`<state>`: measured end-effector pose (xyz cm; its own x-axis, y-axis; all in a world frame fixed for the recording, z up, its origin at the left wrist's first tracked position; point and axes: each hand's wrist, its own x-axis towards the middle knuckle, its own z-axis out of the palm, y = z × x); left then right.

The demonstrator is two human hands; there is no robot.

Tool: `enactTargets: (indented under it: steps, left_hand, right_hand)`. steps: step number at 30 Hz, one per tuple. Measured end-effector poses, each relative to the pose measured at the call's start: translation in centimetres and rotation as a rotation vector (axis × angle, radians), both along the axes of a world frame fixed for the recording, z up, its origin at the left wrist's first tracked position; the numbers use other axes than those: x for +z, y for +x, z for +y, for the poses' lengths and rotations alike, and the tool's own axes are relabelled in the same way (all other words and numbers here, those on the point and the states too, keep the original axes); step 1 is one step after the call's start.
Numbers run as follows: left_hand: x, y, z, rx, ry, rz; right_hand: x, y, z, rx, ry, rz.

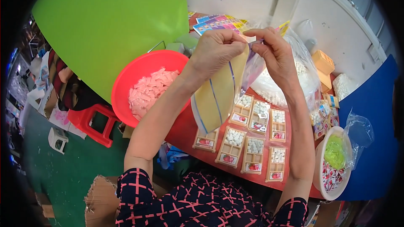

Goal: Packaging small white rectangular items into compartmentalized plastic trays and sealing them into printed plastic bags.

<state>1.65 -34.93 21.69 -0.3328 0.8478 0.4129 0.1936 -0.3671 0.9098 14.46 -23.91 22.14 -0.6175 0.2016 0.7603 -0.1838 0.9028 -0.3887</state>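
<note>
Above the table's far half, I hold up a flat plastic bag (219, 94) with a yellowish panel and blue lines, hanging tilted. Its top edge is pinched by my left hand (219, 52), fingers closed. My right hand (275, 56), also closed, grips the same edge just to the right. Whether the bag's mouth is parted cannot be made out. Below it, several small wooden compartment trays (227, 147) lie on the red table (185, 130). They hold whitish pieces and small red-printed packets, and the bag covers part of the nearest-left tray.
At left stands a red basin (119, 90) of pink packets, above a red stool (99, 122). A large clear bag (309, 59) of white pieces sits behind my right hand. Printed sheets (210, 23) lie at the back. A white tub (318, 166) holds green and red-white packets at right.
</note>
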Motion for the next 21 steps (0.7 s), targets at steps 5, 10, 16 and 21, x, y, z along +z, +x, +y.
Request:
enactTargets:
  steps: [5,10,16,21]
  left_hand:
    - [-1.8,0.7,1.0,-0.136,-0.078,-0.183]
    - [-1.9,1.8,1.6,-0.205,-0.109,-0.319]
    - [-2.0,2.1,1.2,-0.036,-0.121,-0.142]
    - [-3.1,2.6,1.8,-0.167,-0.086,-0.268]
  right_hand:
    - [0.0,2.3,0.1,0.082,-0.302,-0.151]
    - [0.1,3.3,0.2,0.030,-0.246,-0.133]
    - [-0.3,3.2,0.2,0.007,-0.227,-0.185]
    - [-1.5,3.8,0.9,0.037,-0.291,-0.155]
